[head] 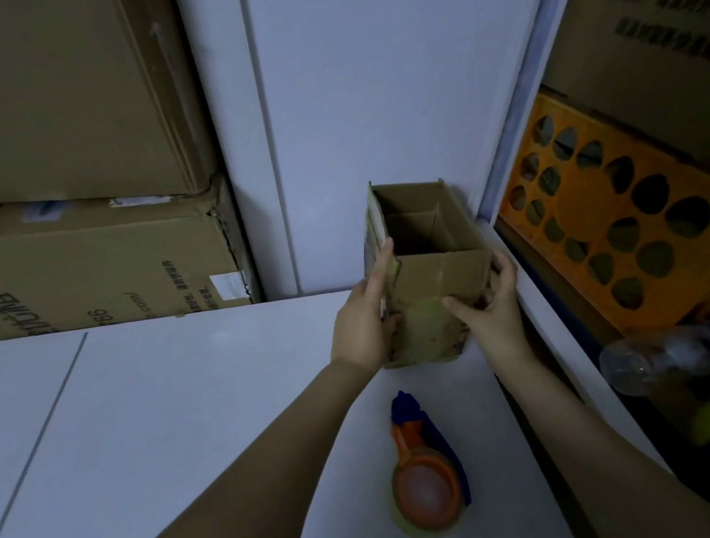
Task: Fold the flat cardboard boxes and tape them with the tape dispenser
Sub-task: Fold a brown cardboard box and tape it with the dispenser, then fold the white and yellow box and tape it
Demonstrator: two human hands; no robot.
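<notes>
The left hand (366, 318) grips the left wall of the box (429, 275), which stands open-topped at the far right of the table (180, 415); the right hand (491, 307) pinches its right corner. The tape dispenser (425, 473) lies nearer, between the forearms, long axis running near to far.

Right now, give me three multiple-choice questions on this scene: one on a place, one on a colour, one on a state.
1. Where is the tape dispenser?
A) on the white table, nearer the camera than the small box
B) inside that box
C) on the floor

2. What colour is the crate at right?
A) green
B) orange
C) black

3. The small box's top is
A) taped shut
B) open
C) crushed flat

Answers: 1 A, it lies on the table. 2 B, its holed wall is orange. 3 B, its inside shows while the left hand and right hand hold its sides.
</notes>
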